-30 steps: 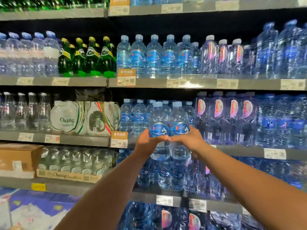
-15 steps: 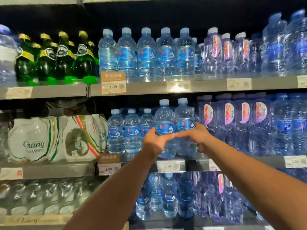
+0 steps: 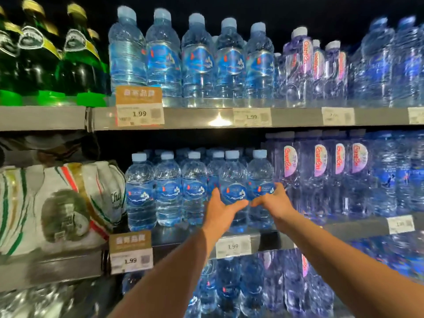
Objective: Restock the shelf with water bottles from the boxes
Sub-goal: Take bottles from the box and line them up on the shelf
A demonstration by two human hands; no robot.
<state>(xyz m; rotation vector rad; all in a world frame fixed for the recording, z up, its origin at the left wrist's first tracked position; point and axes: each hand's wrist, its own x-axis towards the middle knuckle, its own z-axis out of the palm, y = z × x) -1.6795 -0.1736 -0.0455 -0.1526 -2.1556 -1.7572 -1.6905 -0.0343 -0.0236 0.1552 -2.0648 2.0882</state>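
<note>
Two clear water bottles with blue labels stand side by side at the front of the middle shelf (image 3: 183,238). My left hand (image 3: 221,208) grips the left bottle (image 3: 232,177) around its lower body. My right hand (image 3: 273,203) grips the right bottle (image 3: 260,173) the same way. My thumbs nearly meet between the two bottles. Both bottles are upright, and their bases look level with the row of matching bottles (image 3: 168,187) to their left. My fingers are hidden behind the bottles.
Pink-labelled bottles (image 3: 321,173) stand close on the right. Wrapped white multipacks (image 3: 59,207) fill the shelf's left end. The upper shelf (image 3: 286,118) holds more blue-labelled bottles (image 3: 197,60) and green glass bottles (image 3: 75,53). Price tags (image 3: 232,246) hang on the shelf edges.
Both hands have carried the two bottles up and forward onto the middle shelf, in line with the matching row. The view has moved closer to the shelves.
</note>
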